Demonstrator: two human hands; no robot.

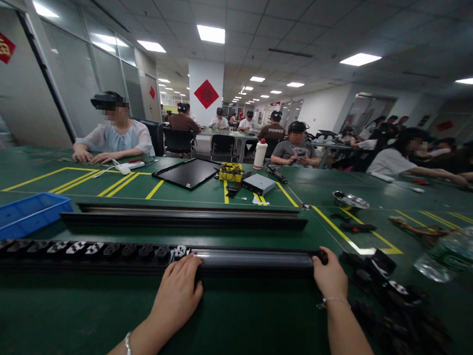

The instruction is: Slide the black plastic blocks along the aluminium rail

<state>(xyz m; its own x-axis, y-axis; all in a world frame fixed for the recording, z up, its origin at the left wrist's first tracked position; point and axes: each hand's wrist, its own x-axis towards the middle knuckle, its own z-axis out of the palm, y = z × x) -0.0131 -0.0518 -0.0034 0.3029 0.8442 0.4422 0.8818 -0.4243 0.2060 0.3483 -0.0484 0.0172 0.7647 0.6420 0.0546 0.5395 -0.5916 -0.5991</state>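
Observation:
In front of me a long black channel rail (pixel 254 263) lies across the green table. Its left part carries a row of several black and white pieces (pixel 93 250), while the right part shows a bare, shiny trough. My left hand (pixel 181 286) bends its fingers over the rail near the middle, against the last whitish piece (pixel 179 251), with the thumb on the near side. At the rail's right end my right hand (pixel 331 277) is closed around the end, thumb on top. Its other fingers are mostly hidden; a small dark piece may be in them.
Two more black rails (pixel 187 216) lie behind. A blue tray (pixel 17 222) stands left; a heap of dark parts (pixel 399 308) and a plastic bottle (pixel 449 251) are right. Farther back are a flat black panel (pixel 187 172), a grey box (pixel 258 184), a metal bowl (pixel 350 199) and seated people.

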